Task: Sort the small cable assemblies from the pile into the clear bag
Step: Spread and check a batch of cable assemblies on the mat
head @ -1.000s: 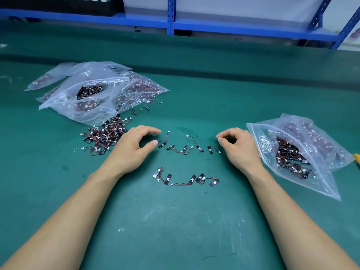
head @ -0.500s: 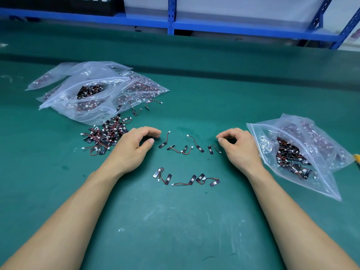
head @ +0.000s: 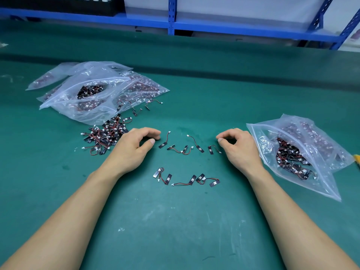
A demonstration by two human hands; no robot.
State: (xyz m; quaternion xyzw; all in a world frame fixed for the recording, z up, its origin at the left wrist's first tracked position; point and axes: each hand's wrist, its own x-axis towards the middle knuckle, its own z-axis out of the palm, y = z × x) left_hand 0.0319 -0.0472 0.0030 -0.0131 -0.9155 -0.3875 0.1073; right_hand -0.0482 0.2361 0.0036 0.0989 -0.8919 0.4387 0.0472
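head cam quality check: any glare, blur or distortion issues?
Head view: wide-angle bowing curves the blue shelf and table edge; glare on the left bags and right bag veils their contents; lighting even, shadows soft under the hands; loose cables sharp.

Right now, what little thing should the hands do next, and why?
Probably the right hand should pinch the cable assembly just beside its fingertips and carry it to the open clear bag on its right. Both hands look empty, and that piece lies closest to the bag.
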